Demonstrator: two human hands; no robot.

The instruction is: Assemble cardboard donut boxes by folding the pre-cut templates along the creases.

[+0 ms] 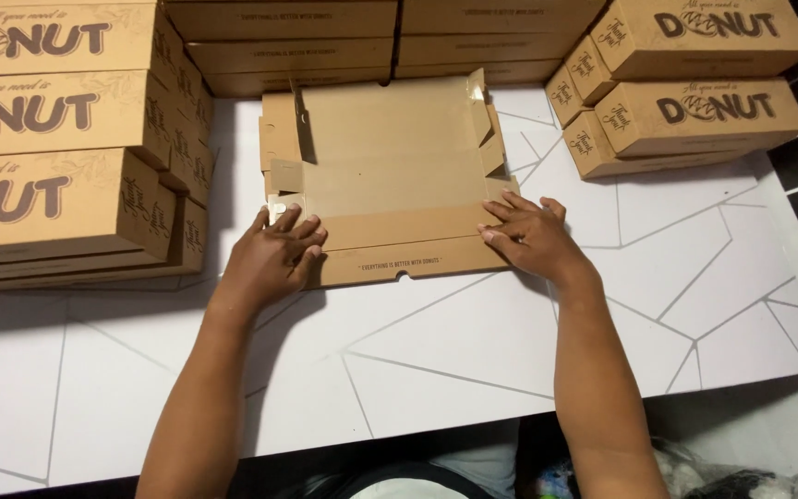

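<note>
Both hands press flat on a brown cardboard box blank [390,176] lying unfolded near the middle of the white table [473,342]. Left hand [274,254] rests palm down, fingers spread, on the blank's near left corner, its fingertips close to a small folded tab; right hand [528,236] lies the same way on the near right corner, fingers pointing inward along the front flap [408,245]. Neither hand grips anything; both are open and simply bear down on the card. That front flap seems partly folded over, though the crease is hard to read from above. A strip of small dark print runs along its near edge. At the left stands a tall stack of assembled brown boxes [57,139] with large dark lettering on their long sides. Behind the blank sits a pile of flat brown boxes [325,46], and at the right a smaller stack of closed boxes [695,83] with the same dark print. Thin grey lines cross the tabletop in angular shapes.
</note>
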